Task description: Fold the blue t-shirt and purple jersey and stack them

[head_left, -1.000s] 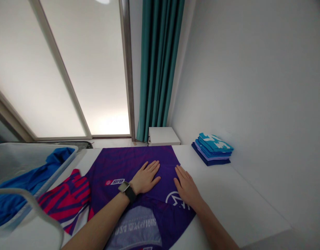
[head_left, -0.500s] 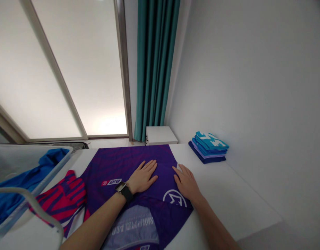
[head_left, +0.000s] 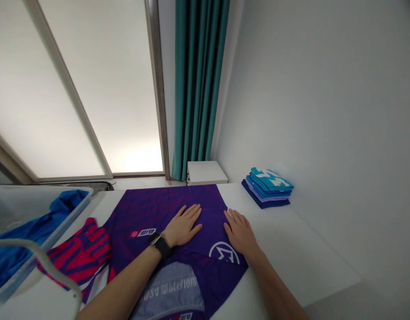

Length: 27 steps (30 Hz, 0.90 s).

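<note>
A purple printed sports jersey (head_left: 165, 213) is spread on the desk (head_left: 291, 240) at lower centre, its smooth synthetic knit marked by faint darker stripes, a white ring logo and a small badge, with a folded layer crossing it. Both hands lie open and palm-down on the fabric, nothing being gripped: the left hand (head_left: 183, 226), a black-strapped smartwatch (head_left: 160, 245) at its wrist, and the right hand (head_left: 240, 232). A pink-and-navy striped cloth (head_left: 78, 253) lies beside the jersey, touching it, below a translucent plastic bin (head_left: 34, 195) at the left edge that holds a crumpled blue garment (head_left: 31, 226). A stack of folded blue garments (head_left: 267, 189) is placed against the white wall (head_left: 308, 89) at right. Upper centre, a teal curtain (head_left: 198, 89) hangs above a small white cabinet (head_left: 206, 173), beside a frosted glass door (head_left: 101, 89).
</note>
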Each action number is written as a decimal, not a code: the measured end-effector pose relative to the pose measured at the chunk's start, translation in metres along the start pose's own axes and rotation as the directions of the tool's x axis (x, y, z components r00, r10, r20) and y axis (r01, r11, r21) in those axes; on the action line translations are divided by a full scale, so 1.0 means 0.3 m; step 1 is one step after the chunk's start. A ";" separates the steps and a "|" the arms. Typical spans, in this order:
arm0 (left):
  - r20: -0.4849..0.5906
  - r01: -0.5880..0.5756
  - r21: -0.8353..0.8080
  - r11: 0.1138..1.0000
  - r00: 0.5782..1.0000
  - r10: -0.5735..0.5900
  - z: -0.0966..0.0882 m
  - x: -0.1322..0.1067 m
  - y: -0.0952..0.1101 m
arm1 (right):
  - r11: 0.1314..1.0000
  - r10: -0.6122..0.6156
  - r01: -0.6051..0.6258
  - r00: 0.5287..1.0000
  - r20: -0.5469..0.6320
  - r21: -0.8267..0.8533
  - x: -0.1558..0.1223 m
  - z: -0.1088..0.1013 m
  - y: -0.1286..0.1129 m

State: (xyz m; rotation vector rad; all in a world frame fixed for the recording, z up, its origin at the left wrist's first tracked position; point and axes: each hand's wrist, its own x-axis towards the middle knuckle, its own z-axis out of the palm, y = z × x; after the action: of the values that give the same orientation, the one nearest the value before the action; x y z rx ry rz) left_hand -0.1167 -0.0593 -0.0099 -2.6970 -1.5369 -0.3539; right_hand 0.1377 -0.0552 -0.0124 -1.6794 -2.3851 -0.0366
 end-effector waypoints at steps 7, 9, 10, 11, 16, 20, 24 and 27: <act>-0.005 -0.012 0.000 1.000 1.000 0.012 0.012 0.000 -0.007 | 0.996 -0.086 0.086 0.996 0.009 0.023 -0.006 0.002 0.005; -0.011 -0.016 0.000 1.000 1.000 0.016 0.013 0.000 -0.009 | 0.988 -0.145 0.144 0.989 0.023 0.048 -0.007 0.000 0.006; -0.011 -0.015 0.001 1.000 1.000 0.015 0.013 0.000 -0.009 | 0.985 -0.164 0.162 0.986 0.030 0.057 -0.008 0.000 0.006; -0.010 -0.015 0.001 1.000 1.000 0.015 0.013 0.000 -0.010 | 0.983 -0.173 0.171 0.984 0.035 0.064 -0.009 0.000 0.005; -0.002 -0.012 0.005 1.000 1.000 0.012 0.013 0.000 -0.010 | 0.987 -0.142 0.140 0.990 0.022 0.082 -0.012 0.008 0.008; -0.008 -0.011 0.018 1.000 1.000 0.011 0.011 -0.001 -0.008 | 0.985 -0.132 0.131 0.991 0.001 0.111 -0.013 0.017 0.014; 0.003 -0.010 0.014 1.000 1.000 0.010 0.002 0.000 -0.003 | 0.976 -0.132 0.141 0.989 -0.059 0.167 -0.007 0.033 0.026; 0.029 -0.001 0.010 1.000 1.000 0.001 -0.003 0.001 -0.001 | 0.953 -0.120 0.155 0.982 -0.147 0.260 0.010 0.050 0.050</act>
State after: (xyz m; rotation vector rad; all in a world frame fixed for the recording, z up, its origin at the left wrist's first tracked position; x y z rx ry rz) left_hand -0.1169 -0.0592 -0.0088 -2.7071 -1.5400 -0.3067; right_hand 0.1482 -0.0451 -0.0280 -1.3447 -2.2860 0.1461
